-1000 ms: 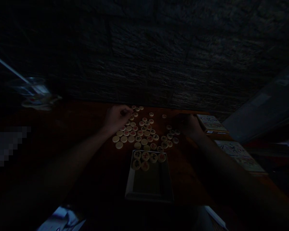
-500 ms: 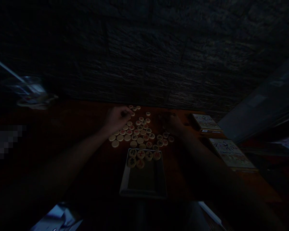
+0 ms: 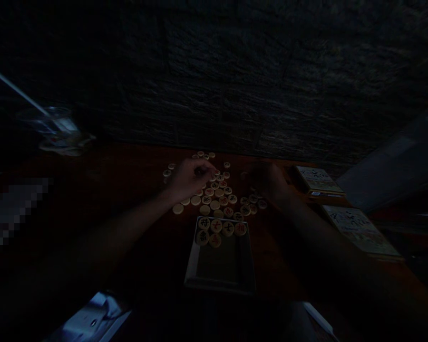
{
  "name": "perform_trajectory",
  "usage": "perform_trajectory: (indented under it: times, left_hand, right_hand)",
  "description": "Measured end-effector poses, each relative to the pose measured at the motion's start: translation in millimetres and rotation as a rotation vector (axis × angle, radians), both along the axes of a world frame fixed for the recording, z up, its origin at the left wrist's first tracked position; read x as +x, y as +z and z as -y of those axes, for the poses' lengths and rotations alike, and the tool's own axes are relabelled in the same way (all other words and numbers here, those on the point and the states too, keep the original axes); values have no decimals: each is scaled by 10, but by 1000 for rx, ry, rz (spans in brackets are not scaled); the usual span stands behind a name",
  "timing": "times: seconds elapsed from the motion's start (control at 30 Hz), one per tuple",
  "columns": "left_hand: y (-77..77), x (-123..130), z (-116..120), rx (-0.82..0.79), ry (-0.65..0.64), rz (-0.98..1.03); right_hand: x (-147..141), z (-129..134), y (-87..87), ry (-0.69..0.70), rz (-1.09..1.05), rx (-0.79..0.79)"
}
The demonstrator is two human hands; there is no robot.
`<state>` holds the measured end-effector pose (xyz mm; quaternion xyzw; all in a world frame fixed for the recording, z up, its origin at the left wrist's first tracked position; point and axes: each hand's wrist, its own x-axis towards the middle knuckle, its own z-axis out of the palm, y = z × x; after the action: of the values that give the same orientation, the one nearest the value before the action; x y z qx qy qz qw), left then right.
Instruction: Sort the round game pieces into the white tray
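Round wooden xiangqi pieces with red or black characters lie spread across the dark table, some blank side up. Above their left part is my left hand, thumb and forefinger curled together close to a red-marked piece; whether something is pinched between them I cannot make out. My right hand is low beside the right-hand pieces, its fingers lost in shadow. Nearer to me, a shallow open box holds a row of pieces along its far edge and two more in a second row.
Two flat boxes with printed lids lie at the right of the table. On the left stands a clear cup with a straw. A rough stone wall rises behind the table. The scene is very dark.
My left hand has moved right and slightly nearer, uncovering pieces on its left. My right hand has shifted a little right. The whole view has swung slightly left.
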<state>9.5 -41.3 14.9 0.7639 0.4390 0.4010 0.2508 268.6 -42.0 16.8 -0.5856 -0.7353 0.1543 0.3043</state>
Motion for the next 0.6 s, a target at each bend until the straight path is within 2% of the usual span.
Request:
perform_trajectory:
  times: [0.13, 0.27, 0.37, 0.6]
  left_hand:
    - [54, 126, 196, -127, -161, 133]
    - [50, 189, 293, -198, -266, 224]
    - [21, 195, 292, -221, -254, 260]
    - [19, 200, 291, -201, -237, 313]
  right_hand:
    - [-121, 198, 63, 122, -400, -42]
    - [-268, 407, 117, 220, -597, -164]
    - [-342, 497, 123, 222, -650, -214]
    - [-398, 530, 59, 136, -667, -207]
